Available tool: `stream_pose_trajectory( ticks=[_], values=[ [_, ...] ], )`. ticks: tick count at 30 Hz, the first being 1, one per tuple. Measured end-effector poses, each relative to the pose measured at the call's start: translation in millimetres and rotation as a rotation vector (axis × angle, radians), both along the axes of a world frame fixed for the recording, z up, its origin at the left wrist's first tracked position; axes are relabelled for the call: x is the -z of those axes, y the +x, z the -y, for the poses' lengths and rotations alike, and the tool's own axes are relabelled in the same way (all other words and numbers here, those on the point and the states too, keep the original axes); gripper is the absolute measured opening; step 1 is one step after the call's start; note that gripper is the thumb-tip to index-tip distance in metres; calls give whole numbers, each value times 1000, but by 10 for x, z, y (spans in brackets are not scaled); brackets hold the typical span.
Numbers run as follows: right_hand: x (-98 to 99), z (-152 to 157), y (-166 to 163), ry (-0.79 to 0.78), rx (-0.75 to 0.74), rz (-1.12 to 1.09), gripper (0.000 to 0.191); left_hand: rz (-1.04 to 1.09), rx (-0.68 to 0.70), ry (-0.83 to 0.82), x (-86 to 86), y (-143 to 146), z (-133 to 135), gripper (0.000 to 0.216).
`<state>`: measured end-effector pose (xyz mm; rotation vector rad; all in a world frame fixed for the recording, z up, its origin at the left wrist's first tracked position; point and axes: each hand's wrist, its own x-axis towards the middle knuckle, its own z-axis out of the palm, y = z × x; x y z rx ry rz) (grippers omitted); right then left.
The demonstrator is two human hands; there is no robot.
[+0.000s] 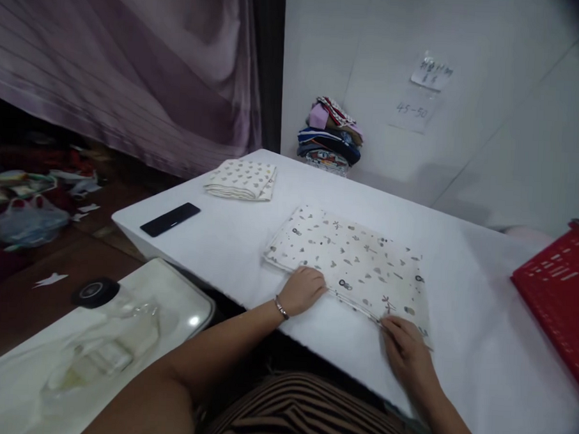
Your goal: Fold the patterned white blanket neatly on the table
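I judged the printed cloth (350,258) light and floppy, best held along its near edge; the right hand (406,350) pinched there; whether the left hand (304,290) gripped, I couldn't tell.

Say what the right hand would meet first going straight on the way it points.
The right hand would likely meet the patterned cloth first, as it touches that cloth's near edge; exact depth is unclear.

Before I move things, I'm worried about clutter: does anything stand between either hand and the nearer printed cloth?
Nothing visible: the left hand and right hand both touch the near edge of the nearer printed cloth. The farther cloth and black phone lie off to the left; the red basket, to the right.
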<state>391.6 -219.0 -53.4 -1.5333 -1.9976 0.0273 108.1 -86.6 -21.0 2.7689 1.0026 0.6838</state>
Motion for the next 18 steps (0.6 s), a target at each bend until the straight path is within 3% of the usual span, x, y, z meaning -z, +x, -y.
stream_pose_trajectory(
  ticks=[10,14,18],
  values=[
    [-116,-129,6,-21,48,-28,23,279,-491,-5,26,-850,-224,18],
    [-123,-234,-33,-38,44,-34,24,385,-716,-139,-38,-1050,-300,13],
    [-102,-307,-88,-54,6,11,23,407,-875,-323,-97,-1062,-350,24]
  ],
)
